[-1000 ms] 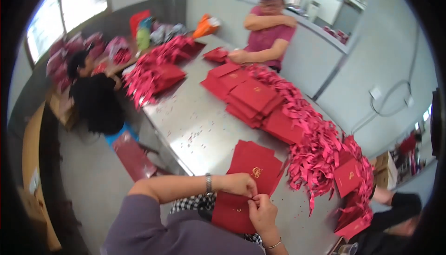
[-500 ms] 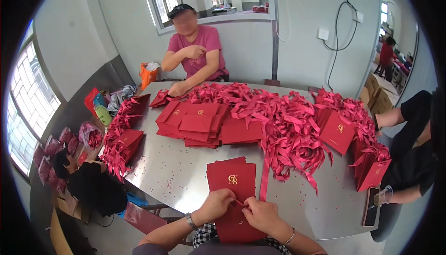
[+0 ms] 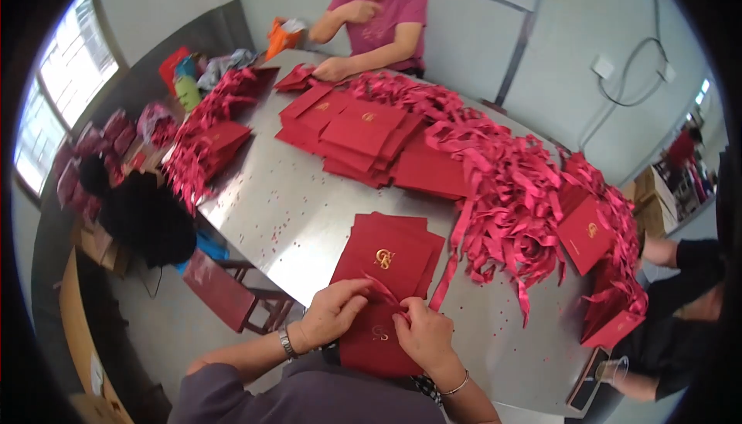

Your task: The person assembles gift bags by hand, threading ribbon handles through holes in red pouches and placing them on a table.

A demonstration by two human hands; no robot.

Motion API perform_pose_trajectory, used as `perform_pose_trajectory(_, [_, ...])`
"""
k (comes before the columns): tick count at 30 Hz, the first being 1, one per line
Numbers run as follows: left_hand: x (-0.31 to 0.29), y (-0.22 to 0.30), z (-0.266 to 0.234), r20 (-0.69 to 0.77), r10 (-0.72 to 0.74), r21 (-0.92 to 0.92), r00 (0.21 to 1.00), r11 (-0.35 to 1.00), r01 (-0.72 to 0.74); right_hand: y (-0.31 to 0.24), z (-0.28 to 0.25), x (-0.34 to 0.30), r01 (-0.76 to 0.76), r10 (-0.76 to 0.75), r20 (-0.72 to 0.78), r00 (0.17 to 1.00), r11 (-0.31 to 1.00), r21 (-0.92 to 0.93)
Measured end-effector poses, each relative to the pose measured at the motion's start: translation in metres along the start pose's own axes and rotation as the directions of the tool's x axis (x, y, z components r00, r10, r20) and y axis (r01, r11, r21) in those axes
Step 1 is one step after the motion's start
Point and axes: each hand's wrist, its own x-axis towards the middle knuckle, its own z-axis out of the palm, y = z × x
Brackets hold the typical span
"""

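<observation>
Several red paper bags [image 3: 393,240] with gold lettering lie at the near table edge, reaching down over my lap. Over the nearest bag [image 3: 380,354], a short pinkish-red ribbon [image 3: 379,291] stretches between my fingers. My left hand [image 3: 332,312], with a metal watch on its wrist, is closed in a pinch on the ribbon's left part. My right hand [image 3: 425,335], wearing a thin bangle, is closed on the ribbon's other part near the bag's upper edge. My fingers hide where the ribbon meets the bag.
Piled red bags [image 3: 363,126] and a heap of ribbons [image 3: 510,200] cover the far and right parts of the metal table [image 3: 309,223]. Other ribboned bags [image 3: 220,142] line its left edge. A co-worker [image 3: 379,26] sits opposite; others sit left and right. A phone [image 3: 589,378] lies at right.
My view has turned, tilting the scene. The ribbon between my hands has been lifted and shows longer, and my left hand has moved away from my right.
</observation>
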Motion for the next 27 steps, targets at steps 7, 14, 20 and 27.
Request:
perform_pose_trajectory(7, [-0.01, -0.036, 0.005, 0.024, 0.269, 0.106, 0.963, 0.957, -0.27, -0.002, 0.001, 0.003, -0.018, 0.015, 0.029, 0.999, 0.996, 0.093])
perform_pose_trajectory(14, [-0.009, -0.039, 0.013, 0.032, 0.384, 0.253, 0.923, 0.89, -0.379, 0.003, 0.003, 0.006, -0.079, 0.07, 0.079, 0.994, 0.989, 0.124])
perform_pose_trajectory(20, [-0.016, -0.038, 0.013, -0.006, 0.378, 0.261, 0.926, 0.895, -0.363, -0.001, 0.0, 0.009, -0.163, 0.145, 0.133, 0.98, 0.978, 0.131])
perform_pose_trajectory(27, [-0.016, -0.04, 0.018, -0.047, 0.408, 0.244, 0.912, 0.89, -0.386, -0.003, -0.002, 0.007, -0.189, 0.176, 0.127, 0.976, 0.977, 0.1])
